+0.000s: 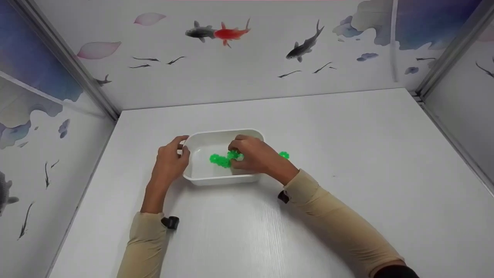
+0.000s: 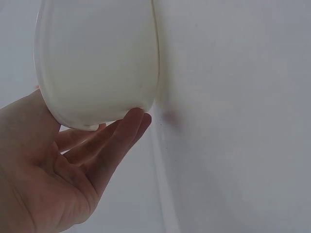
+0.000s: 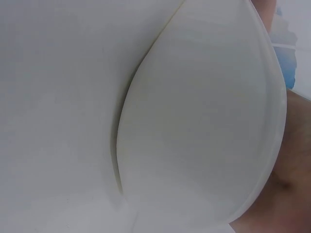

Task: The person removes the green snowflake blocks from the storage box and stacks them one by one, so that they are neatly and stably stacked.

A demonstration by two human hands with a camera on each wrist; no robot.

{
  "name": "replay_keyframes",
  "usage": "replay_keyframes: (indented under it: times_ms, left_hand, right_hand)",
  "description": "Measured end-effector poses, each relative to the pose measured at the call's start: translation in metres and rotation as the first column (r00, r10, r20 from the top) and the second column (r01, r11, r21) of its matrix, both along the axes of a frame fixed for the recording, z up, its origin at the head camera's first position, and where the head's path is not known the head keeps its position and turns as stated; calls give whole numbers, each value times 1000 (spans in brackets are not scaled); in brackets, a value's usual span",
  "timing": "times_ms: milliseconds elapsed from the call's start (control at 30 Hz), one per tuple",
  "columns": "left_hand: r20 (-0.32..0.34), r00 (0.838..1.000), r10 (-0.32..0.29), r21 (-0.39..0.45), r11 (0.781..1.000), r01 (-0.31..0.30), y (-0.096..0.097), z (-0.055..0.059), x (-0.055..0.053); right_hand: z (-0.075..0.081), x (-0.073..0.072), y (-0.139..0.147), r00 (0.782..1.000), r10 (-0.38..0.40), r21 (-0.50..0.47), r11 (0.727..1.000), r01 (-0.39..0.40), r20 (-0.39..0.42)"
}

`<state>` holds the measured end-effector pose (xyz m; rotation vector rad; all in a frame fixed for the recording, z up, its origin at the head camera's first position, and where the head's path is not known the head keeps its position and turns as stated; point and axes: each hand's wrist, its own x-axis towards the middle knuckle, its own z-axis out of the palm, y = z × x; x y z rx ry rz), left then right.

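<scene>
A white rectangular plastic tray (image 1: 200, 181) with rounded corners stands on the table. My left hand (image 1: 170, 160) holds its left end; in the left wrist view that hand's thumb is by the rim and the fingers (image 2: 121, 133) touch the outer wall. My right hand (image 1: 251, 154) reaches over the right side into the tray and pinches bright green frilly-edged plastic pieces (image 1: 233, 155). More joined green pieces (image 1: 220, 160) extend left from its fingers, above the tray floor. The tray wall (image 3: 204, 116) hides the right fingers in the right wrist view.
One loose green piece (image 1: 284, 155) lies on the white table (image 1: 347, 154), right of the tray and beyond the right wrist. Panels printed with fish (image 1: 305, 46) enclose the table at the back and both sides.
</scene>
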<state>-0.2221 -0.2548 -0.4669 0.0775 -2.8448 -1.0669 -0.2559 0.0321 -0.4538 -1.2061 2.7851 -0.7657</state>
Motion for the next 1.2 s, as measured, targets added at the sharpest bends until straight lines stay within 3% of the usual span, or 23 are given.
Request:
replay_keyframes:
  times_ms: [200, 467, 733, 1200]
  left_hand:
    - [4, 1000, -6, 0, 1000, 6, -1, 0, 0]
    - [10, 1000, -2, -7, 1000, 2, 0, -1, -1]
    - [10, 1000, -6, -11, 1000, 6, 0, 0, -1]
    - [26, 1000, 7, -19, 1000, -7, 1, 1, -1]
  right_hand:
    - [3, 0, 9, 998, 16, -64, 998, -20, -55]
    - [4, -3, 25, 999, 21, -150, 988, -27, -46]
    - [7, -1, 45, 995, 2, -215, 976, -24, -100]
    - [3, -2, 82, 996, -38, -270, 963, 16, -76]
